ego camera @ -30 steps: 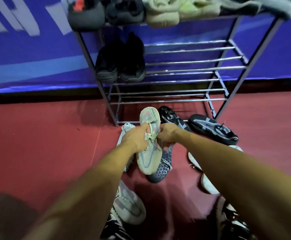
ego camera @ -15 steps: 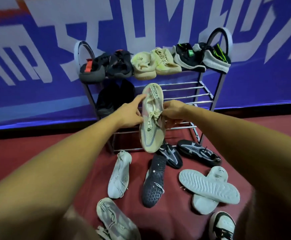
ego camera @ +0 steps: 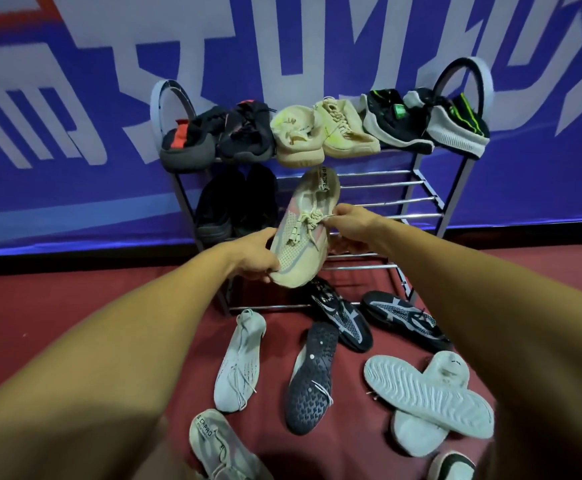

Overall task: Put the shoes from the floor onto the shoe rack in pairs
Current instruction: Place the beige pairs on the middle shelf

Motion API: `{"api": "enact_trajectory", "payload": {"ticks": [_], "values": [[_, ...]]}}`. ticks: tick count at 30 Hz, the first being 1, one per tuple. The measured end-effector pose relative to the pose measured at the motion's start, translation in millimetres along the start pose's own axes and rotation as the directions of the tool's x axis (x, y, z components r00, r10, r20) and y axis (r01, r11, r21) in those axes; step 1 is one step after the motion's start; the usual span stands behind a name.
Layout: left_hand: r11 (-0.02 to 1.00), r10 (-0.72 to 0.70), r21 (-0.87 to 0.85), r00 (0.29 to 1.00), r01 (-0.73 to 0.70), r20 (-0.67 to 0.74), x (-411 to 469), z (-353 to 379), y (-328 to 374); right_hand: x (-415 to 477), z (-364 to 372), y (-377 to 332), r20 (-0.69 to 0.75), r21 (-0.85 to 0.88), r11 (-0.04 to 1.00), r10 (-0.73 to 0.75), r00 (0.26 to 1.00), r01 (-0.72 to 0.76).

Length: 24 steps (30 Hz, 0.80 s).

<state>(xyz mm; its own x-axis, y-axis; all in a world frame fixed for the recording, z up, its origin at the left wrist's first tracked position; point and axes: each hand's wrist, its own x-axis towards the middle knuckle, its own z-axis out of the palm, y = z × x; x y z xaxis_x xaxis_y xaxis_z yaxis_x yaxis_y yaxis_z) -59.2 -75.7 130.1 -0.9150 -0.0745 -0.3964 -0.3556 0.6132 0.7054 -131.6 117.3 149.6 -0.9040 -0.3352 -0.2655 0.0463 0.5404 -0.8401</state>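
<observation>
Holds the beige sneaker (ego camera: 300,251) up in front of the shoe rack (ego camera: 383,184), level with the middle shelf, heel up and toe down, just right of the black pair (ego camera: 237,206) stored there. Curls the left grip (ego camera: 255,258) round the toe end; pinches the laces (ego camera: 305,220) with the right grip (ego camera: 351,225). Looks light and soft: knit upper, likely to crumple under a squeeze, with the sole as the stiffer part. Safer to carry by sole edge or heel collar than by the laces, which could let it swing. Leaves the matching mate (ego camera: 218,445) on the floor (ego camera: 75,306), not yet paired.
</observation>
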Motion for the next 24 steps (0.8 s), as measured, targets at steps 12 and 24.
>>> {"api": "enact_trajectory", "payload": {"ticks": [12, 24], "values": [[0.928, -0.094, -0.370, 0.940, -0.036, -0.329, 59, -2, 11, 52, 25, 12, 0.060, -0.098, 0.995, 0.010, 0.998, -0.004], [0.919, -0.135, -0.394, 0.953, 0.018, -0.272, 65, -5, 13, 73, 35, 16, 0.001, 0.090, 0.994, 0.059, 0.998, -0.059]]}}
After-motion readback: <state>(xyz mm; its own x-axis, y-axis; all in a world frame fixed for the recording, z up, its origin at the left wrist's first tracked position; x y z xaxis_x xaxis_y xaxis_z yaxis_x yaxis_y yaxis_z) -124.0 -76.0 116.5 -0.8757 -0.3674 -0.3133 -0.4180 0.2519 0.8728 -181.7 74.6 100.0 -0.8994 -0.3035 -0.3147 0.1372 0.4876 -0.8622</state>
